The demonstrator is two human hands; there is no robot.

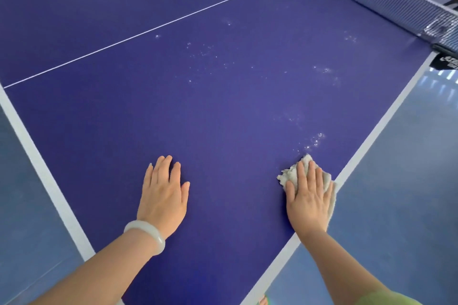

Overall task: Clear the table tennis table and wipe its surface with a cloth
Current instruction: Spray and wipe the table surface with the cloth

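Cloth (292,174) flat under right hand (308,199).

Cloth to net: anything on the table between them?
In the head view, only scattered pale, wet-looking specks lie on the blue table between the cloth under the right hand and the net; no objects.

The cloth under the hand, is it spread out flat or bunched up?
Bunched up: the cloth lies crumpled under the flat right hand, with ragged folds sticking out around it.
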